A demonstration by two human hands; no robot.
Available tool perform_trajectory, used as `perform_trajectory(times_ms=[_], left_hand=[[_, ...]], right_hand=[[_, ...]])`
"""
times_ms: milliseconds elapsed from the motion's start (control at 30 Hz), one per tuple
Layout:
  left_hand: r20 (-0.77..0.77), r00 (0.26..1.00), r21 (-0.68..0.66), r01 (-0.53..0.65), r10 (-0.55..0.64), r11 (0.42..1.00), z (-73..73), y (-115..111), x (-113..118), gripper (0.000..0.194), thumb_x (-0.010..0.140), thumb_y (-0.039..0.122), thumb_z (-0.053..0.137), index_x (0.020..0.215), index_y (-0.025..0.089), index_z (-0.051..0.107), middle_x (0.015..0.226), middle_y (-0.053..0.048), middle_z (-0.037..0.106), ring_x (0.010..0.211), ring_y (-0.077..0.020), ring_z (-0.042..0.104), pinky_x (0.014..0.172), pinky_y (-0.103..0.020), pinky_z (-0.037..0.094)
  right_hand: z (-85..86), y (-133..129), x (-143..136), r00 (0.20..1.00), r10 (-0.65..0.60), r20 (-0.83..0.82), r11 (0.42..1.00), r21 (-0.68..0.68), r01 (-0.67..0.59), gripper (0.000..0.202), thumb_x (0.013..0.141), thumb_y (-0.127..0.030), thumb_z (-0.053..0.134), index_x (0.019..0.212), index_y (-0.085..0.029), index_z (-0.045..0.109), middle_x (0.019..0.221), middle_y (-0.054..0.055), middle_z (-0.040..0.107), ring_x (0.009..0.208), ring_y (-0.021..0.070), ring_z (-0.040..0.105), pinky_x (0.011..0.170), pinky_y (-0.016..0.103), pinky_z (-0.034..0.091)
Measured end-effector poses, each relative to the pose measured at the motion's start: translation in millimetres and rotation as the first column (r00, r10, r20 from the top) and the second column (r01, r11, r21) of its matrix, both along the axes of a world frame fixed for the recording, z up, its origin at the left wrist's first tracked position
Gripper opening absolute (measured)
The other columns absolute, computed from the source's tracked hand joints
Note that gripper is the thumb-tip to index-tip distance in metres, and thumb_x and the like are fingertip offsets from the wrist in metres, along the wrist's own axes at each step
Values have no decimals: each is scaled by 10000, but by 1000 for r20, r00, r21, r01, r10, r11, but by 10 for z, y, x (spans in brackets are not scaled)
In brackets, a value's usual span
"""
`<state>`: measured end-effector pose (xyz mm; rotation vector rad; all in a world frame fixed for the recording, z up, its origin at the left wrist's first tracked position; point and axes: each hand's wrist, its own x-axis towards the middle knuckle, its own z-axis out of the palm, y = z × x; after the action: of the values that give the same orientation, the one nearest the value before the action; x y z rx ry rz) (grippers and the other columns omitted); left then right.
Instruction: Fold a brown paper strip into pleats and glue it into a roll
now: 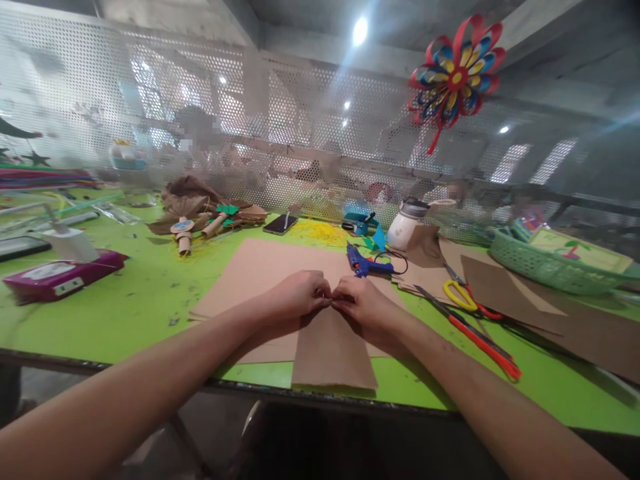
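Observation:
A narrow strip of brown paper [333, 357] lies over larger brown sheets [250, 267], its near end reaching the table's front edge. Both hands meet at the strip's far end. My left hand [300, 295] is closed, thumb and fingers pinching the paper there. Opposite it, fingertips almost touching, my right hand [361, 301] pinches the same paper. Just beyond the right hand rests a blue glue gun [367, 261] with a dark cable.
At right lie a red-handled cutter [487, 347], yellow and red scissors [460, 295], brown sheets and a green basket [545, 263]. A purple power strip [65, 277] sits left. Behind are paper crafts [185, 230], a phone [281, 225] and a white bottle [405, 227].

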<state>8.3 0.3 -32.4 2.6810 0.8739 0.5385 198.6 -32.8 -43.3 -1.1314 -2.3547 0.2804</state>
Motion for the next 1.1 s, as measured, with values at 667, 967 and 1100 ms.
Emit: perform_trajectory(times_ms=[667,967,1100], left_hand=[[-109,991,-2,82,-82,997,66,-19,-120,325,652,98,497,917,231,629,859,0,586,751,-145,522,642,-226,376],[-156,963,10,224,-220,974,117,65,-172,402,614,30,479,934,222,629,871,-10,554,780,-146,507,670,-225,382],[-143,961,33,245,-239,969,113,55,-172,426,625,-5,458,937,221,639,848,-8,550,761,-137,505,665,-223,376]], right_hand=[[194,-133,112,988,-29,151,994,-99,44,127,787,-107,497,806,-169,607,808,25,592,685,124,503,582,221,345],[243,-88,205,963,43,266,994,-108,-14,170,719,-85,562,851,-181,608,833,26,601,726,141,503,633,236,346],[272,-116,187,957,40,286,993,-117,-7,153,731,-114,566,861,-183,607,857,32,599,758,149,504,656,241,349]])
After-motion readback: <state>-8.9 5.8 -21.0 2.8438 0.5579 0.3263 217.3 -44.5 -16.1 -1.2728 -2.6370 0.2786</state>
